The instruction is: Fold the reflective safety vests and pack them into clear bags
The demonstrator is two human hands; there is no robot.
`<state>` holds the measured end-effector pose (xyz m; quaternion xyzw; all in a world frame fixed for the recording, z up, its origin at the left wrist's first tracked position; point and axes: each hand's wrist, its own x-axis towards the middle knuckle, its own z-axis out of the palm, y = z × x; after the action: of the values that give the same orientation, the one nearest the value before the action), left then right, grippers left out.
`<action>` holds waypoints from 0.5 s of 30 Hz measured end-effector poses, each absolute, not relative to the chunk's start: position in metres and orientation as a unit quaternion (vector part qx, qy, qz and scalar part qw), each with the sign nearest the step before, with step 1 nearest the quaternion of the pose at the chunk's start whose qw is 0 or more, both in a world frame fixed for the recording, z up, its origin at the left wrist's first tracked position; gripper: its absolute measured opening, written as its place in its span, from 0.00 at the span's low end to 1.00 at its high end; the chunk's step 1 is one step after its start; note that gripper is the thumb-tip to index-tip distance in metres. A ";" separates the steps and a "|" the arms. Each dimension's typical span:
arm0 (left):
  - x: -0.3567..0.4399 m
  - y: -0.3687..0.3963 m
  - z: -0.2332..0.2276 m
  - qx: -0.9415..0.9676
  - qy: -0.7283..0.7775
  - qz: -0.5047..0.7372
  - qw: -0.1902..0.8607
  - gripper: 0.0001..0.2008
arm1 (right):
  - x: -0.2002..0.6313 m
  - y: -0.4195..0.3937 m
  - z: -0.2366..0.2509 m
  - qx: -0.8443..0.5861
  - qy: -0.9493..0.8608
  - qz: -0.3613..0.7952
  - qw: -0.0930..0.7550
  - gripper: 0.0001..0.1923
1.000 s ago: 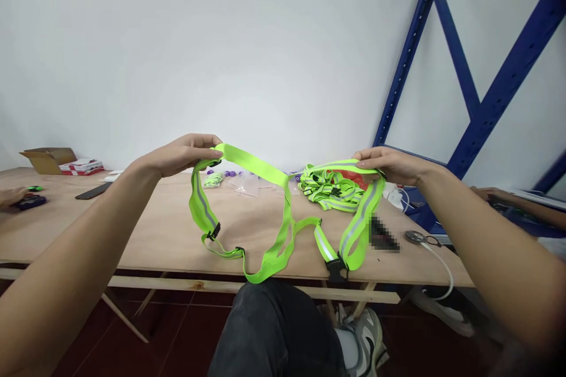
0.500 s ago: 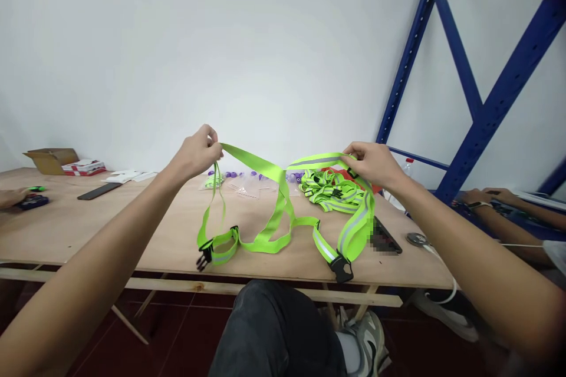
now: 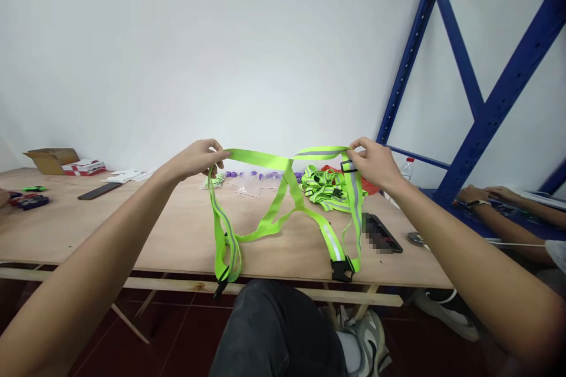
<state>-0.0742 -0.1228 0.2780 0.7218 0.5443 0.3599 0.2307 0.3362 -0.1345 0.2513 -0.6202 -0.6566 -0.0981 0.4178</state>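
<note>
A neon-green reflective vest [image 3: 260,157] made of straps hangs stretched between my two hands above the table. My left hand [image 3: 201,157] pinches its upper left strap, and my right hand [image 3: 374,162] pinches the upper right one, beside a black slider [image 3: 348,166]. Both straps drop into loops at the sides. From the left loop dangles a black buckle [image 3: 220,288], and another black buckle [image 3: 342,270] hangs at the lower right, near the table's front edge. The straps cross at the middle. Behind my right hand lies a heap of similar green straps [image 3: 325,188].
On the wooden table [image 3: 177,230] lie a dark phone [image 3: 384,234], a flat black object [image 3: 99,191], clear plastic bags [image 3: 247,185] and small purple items [image 3: 269,175]. A cardboard box [image 3: 50,160] stands far left. A blue metal rack [image 3: 473,123] and another person's arms [image 3: 499,221] are at right.
My left hand has moved slightly down and right, and the straps have untwisted and spread. The left buckle hangs lower. The person at far left has shifted their hand toward the edge of view.
</note>
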 end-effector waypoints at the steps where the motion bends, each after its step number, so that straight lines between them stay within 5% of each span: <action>1: -0.074 -0.121 0.279 0.718 0.547 0.378 0.206 0.16 | 0.337 -0.133 0.253 -0.610 -0.656 -0.039 0.443 0.07; 8: -0.069 -0.129 0.293 0.690 0.561 0.442 0.115 0.16 | 0.339 -0.130 0.271 -0.450 -0.609 0.307 0.577 0.17; 15: -0.075 -0.135 0.312 0.704 0.492 0.431 0.276 0.19 | 0.336 -0.132 0.285 -0.379 -0.541 0.358 0.660 0.07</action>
<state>-0.0753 -0.1349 0.3120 0.7044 0.4920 0.4306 0.2763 0.3356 -0.1323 0.2854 -0.3786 -0.5412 0.3581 0.6599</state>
